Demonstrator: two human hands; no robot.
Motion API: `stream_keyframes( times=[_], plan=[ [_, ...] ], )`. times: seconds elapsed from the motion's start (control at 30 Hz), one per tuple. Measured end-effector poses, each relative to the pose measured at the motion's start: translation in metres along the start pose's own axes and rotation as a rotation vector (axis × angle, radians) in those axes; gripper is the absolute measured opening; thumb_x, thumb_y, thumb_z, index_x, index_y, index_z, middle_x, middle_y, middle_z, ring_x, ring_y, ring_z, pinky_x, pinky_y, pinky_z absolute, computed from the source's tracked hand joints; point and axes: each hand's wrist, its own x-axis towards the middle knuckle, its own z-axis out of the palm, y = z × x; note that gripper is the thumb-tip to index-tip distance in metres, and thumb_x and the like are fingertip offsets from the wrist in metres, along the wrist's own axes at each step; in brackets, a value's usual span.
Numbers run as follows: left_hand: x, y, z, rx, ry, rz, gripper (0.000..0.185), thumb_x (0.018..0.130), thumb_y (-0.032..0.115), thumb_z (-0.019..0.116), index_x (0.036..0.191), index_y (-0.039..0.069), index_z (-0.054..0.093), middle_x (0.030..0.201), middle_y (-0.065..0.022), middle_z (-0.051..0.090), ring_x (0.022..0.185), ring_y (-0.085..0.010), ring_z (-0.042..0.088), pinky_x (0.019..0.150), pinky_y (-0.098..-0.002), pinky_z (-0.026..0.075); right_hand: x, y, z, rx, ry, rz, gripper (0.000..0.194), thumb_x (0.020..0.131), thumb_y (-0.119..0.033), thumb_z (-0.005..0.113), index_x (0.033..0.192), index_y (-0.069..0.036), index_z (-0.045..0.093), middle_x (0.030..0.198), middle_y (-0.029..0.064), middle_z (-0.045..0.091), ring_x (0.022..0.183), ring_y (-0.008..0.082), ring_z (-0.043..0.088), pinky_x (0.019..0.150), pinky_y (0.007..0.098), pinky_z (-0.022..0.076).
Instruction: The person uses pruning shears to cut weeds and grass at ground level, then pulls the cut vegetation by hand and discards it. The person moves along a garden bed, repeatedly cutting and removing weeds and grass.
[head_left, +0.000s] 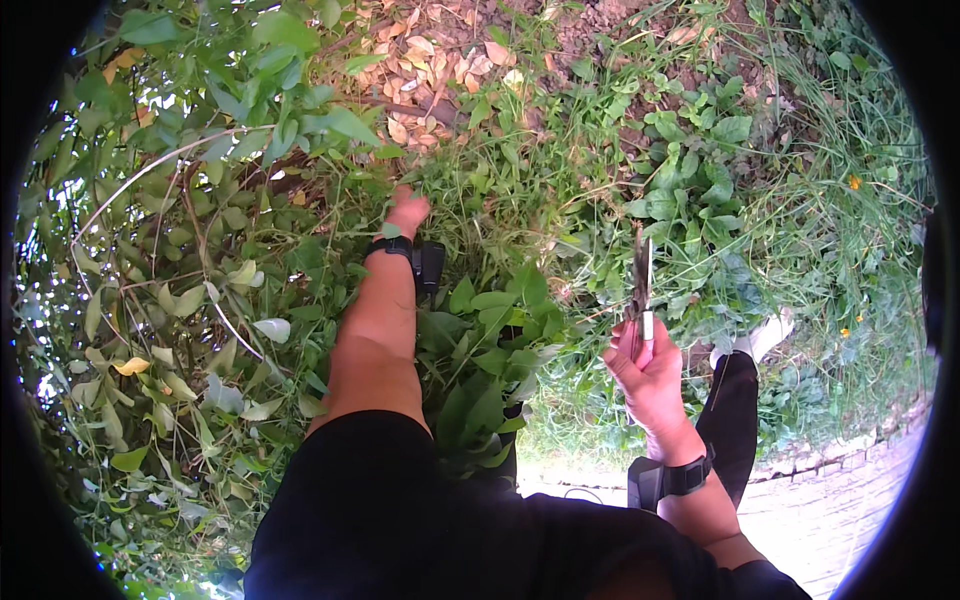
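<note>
My left hand (409, 210) reaches forward, low among the weeds (480, 187) beside a leafy shrub. Leaves cover much of its fingers, so whether it grips a stem cannot be told. My right hand (651, 375) is closed around the handle of a narrow hand tool (642, 292), perhaps a bladed one. The tool points away from me, with a dark, worn strip and a pale strip side by side. Beyond its tip grow broad-leaved weeds (671, 187). Each wrist wears a black strap with a small box.
A dense shrub (187, 300) with a bent, bare stem (112, 195) fills the left side. Fallen dry leaves (427, 67) lie on bare soil ahead. My foot in a white shoe (765, 337) stands in grass at right. Pale paving (832, 502) borders the grass at lower right.
</note>
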Motion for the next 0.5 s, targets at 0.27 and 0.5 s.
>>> stream_keyframes(
  times=[0.27,0.5],
  plan=[
    [-0.001,-0.013,-0.025,0.677,0.056,0.485,0.016,0.079,0.013,0.056,0.074,0.01,0.07,0.082,-0.0119,0.068,0.077,-0.0316,0.065,0.066,-0.0392,0.052,-0.007,-0.011,-0.006,0.023,0.015,-0.038,0.043,0.076,-0.004,0.072,0.113,0.002,0.051,0.093,0.0053,0.058,0.086,0.0136,0.054,0.079,0.0287,0.0466],
    [-0.016,-0.02,-0.024,0.337,0.248,0.436,0.014,0.077,0.009,0.053,0.075,0.008,0.067,0.073,-0.0103,0.065,0.071,-0.0269,0.064,0.06,-0.0386,0.05,-0.008,-0.012,-0.007,0.089,0.031,-0.03,0.038,0.076,-0.003,0.071,0.108,0.001,0.052,0.092,0.005,0.058,0.087,0.0136,0.054,0.079,0.029,0.0463]
  ],
)
